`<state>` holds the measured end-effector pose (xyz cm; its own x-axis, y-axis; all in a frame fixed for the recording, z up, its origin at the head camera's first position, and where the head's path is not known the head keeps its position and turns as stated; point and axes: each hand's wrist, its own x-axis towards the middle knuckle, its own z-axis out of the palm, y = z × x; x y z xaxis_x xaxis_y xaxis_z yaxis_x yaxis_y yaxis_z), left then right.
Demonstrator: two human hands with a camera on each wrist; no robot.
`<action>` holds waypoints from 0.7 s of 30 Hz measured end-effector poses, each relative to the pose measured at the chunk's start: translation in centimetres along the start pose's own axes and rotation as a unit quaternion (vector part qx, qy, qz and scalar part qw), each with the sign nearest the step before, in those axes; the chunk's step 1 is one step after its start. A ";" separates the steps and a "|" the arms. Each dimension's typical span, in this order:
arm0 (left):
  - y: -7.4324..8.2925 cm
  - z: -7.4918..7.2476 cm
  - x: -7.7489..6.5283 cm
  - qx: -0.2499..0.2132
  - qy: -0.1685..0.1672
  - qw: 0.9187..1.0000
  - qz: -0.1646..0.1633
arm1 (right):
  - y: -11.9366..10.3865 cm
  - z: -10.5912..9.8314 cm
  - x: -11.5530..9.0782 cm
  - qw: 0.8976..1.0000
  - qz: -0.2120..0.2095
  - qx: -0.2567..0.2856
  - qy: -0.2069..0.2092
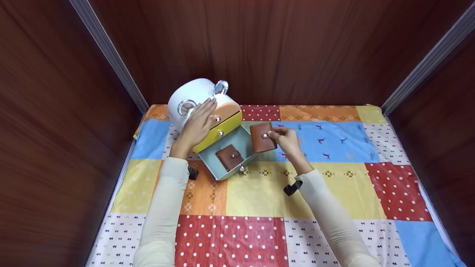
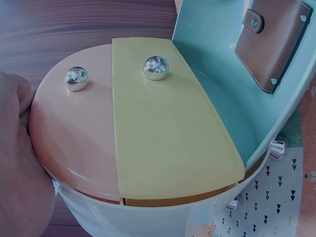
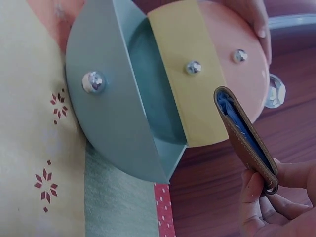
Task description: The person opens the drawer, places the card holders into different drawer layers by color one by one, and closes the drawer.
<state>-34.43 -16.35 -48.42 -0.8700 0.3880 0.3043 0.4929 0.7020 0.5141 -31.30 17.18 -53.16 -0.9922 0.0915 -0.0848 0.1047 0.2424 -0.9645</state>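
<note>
A small round white chest of drawers (image 1: 195,91) has a peach top drawer (image 2: 79,133), a yellow middle drawer (image 2: 163,118) and a pulled-out blue-green bottom drawer (image 1: 213,168). Inside the bottom drawer lies a brown wallet (image 1: 227,156) with a snap strap. My left hand (image 1: 198,126) rests on the chest's upper part beside the peach drawer, its fingers straight. Between thumb and fingers, my right hand (image 1: 287,142) pinches a second brown wallet (image 1: 261,142) by its strap side, just right of the open drawer. Blue lining shows inside this wallet in the right wrist view.
A patchwork-print cloth (image 1: 271,193) covers the table. Dark wood-grain panels (image 1: 278,52) stand behind and at both sides, with metal strips at the corners. Round silver knobs (image 3: 94,82) stick out from the drawer fronts.
</note>
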 end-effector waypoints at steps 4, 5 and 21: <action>0.0 0.0 0.0 0.000 0.000 1.000 0.002 | 0.0 0.6 0.1 1.000 0.005 0.004 -0.003; 0.0 -0.1 0.0 0.000 0.000 1.000 0.003 | -0.1 0.7 0.1 1.000 0.006 0.004 -0.004; 0.1 -0.1 0.0 0.004 -0.001 1.000 0.004 | 0.1 3.2 0.7 1.000 -0.005 0.028 -0.010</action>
<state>-34.41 -16.36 -48.29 -0.8657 0.3946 0.3079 0.5002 0.7039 0.5043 -32.19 14.19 -54.07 -0.9944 0.0699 -0.0794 0.0914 0.1894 -0.9776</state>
